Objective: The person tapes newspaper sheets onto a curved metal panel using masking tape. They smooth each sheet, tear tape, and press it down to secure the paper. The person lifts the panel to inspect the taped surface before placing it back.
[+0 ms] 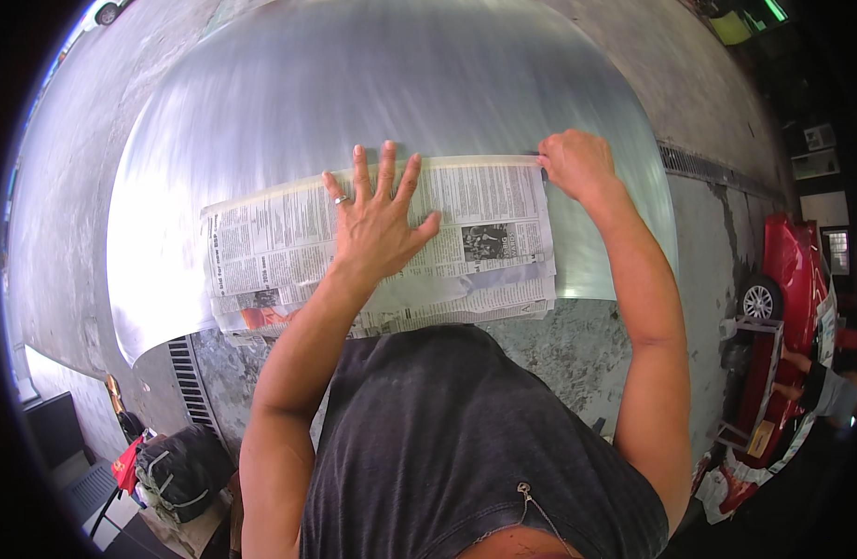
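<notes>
Sheets of newspaper [288, 233] lie across the near part of a large, smooth silver panel [400, 84] shaped like a car hood. A pale strip of masking tape [484, 161] runs along the newspaper's far edge. My left hand [377, 219] rests on the paper with its fingers spread, the fingertips at the taped edge; a ring is on one finger. At the far right corner of the paper, my right hand [575, 163] is closed, thumb and fingers pinching the tape's end. The fingers partly hide what they grip.
A metal floor grate [191, 380] runs below left of the panel; another drain grate [722, 172] lies to its right. At lower left is a black bag [181, 470]. A red car [790, 265] stands at right, with another person's arm [794, 375] near it.
</notes>
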Tool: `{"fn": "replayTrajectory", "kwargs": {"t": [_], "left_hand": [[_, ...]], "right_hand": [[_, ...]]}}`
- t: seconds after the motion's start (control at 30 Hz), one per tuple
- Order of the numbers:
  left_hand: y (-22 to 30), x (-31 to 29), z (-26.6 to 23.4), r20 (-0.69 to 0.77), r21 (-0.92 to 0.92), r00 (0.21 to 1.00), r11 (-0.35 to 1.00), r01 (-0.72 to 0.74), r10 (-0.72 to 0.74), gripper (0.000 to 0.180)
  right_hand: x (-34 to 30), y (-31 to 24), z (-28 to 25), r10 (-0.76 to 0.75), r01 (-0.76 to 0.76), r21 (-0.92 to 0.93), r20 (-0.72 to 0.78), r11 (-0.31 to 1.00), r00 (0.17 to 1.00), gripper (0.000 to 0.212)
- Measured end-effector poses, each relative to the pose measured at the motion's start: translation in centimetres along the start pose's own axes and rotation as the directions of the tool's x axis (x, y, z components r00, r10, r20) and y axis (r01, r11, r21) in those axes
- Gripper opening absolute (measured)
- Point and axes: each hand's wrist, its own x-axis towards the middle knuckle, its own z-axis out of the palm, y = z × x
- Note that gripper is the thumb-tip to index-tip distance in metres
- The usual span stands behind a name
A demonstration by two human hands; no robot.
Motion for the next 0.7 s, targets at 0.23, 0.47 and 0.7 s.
{"fn": "replayTrajectory", "kwargs": {"t": [0.23, 0.47, 0.7], "left_hand": [[8.8, 6.5, -0.2, 0.052, -0.134, 0.917, 0.912, -0.387, 0.396, 0.087], [9.6, 7.7, 0.3, 0.083, -0.058, 0.907, 0.911, -0.409, 0.413, 0.093], [9.7, 9.0, 0.0, -0.042, -0.214, 0.915, 0.891, -0.401, 0.401, 0.070]], "right_hand": [[0.1, 0.1, -0.6, 0.023, -0.023, 0.033, 0.015, 0.999, 1.000, 0.013], [1.7, 0.3, -1.8, 0.127, -0.159, 0.118, 0.243, 0.980, 0.962, 0.014], [0.8, -0.3, -1.3, 0.160, -0.172, 0.085, 0.133, 0.981, 0.978, 0.012]]}}
